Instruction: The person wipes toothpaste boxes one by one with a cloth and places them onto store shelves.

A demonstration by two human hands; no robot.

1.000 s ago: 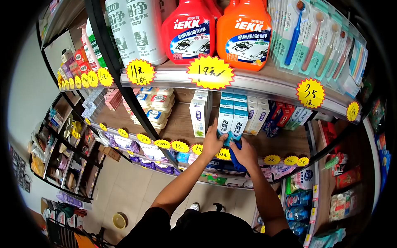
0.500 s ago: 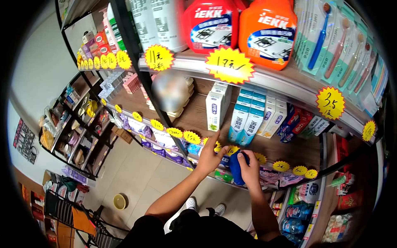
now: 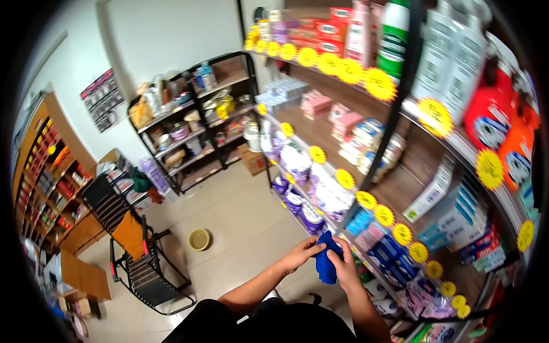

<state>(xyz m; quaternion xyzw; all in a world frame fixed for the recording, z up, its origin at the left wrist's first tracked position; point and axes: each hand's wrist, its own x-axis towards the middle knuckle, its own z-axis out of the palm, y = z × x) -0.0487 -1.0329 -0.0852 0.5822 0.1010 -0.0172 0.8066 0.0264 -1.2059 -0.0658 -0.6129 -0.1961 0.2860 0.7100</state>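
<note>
A folded blue cloth (image 3: pixel 326 267) hangs in front of my body, beside the shelf edge. My right hand (image 3: pixel 346 267) is closed around its right side, thumb on top. At the cloth's upper left, my left hand (image 3: pixel 298 256) pinches it between thumb and fingers. Just beyond the hands runs the shelf front with yellow star-shaped price tags (image 3: pixel 384 215). Toothpaste boxes (image 3: pixel 457 223) stand on that shelf to the right, smeared by motion.
Shelving with red and orange cleaner bottles (image 3: pixel 488 111) rises close on my right. A black folding chair (image 3: pixel 150 274) stands on the left, with a yellowish bowl (image 3: pixel 199 239) on the floor beside it. A dark rack (image 3: pixel 194 123) lines the far wall.
My view has swung left, so the chair and far rack show more fully. My left hand, earlier open and reaching toward the shelf, has come back and taken hold of the cloth.
</note>
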